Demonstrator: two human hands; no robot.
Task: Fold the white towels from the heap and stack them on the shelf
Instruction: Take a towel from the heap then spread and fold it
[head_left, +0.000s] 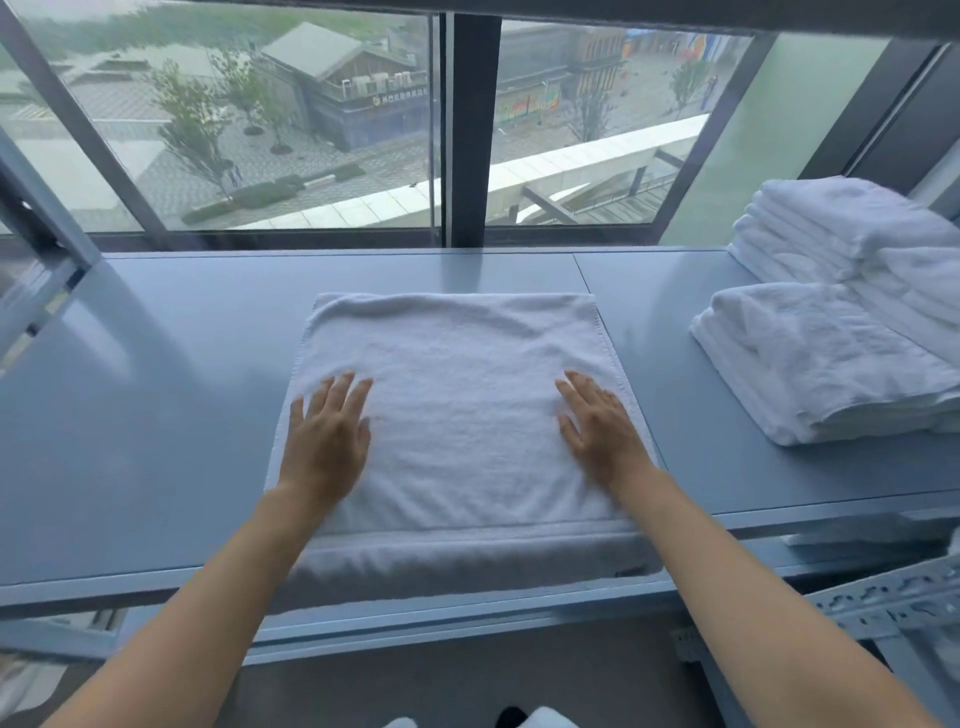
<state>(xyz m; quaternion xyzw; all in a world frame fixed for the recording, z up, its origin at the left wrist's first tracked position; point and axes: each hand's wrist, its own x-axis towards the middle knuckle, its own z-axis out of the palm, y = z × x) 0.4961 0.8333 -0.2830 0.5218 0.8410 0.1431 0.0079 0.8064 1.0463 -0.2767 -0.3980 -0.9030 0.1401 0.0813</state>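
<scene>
Two stacks (831, 358) of folded white towels sit at the right of a grey-blue shelf (156, 415) under a big window (311, 130). A towel (457, 405) lies flat mid-shelf, its near edge hanging over the front. The left hand (324, 441) and right hand (602, 431) press on it, fingers straight, palms down, holding nothing.

The single head-worn view looks forward and down, close over the shelf (156, 415), facing the window (311, 130).
</scene>
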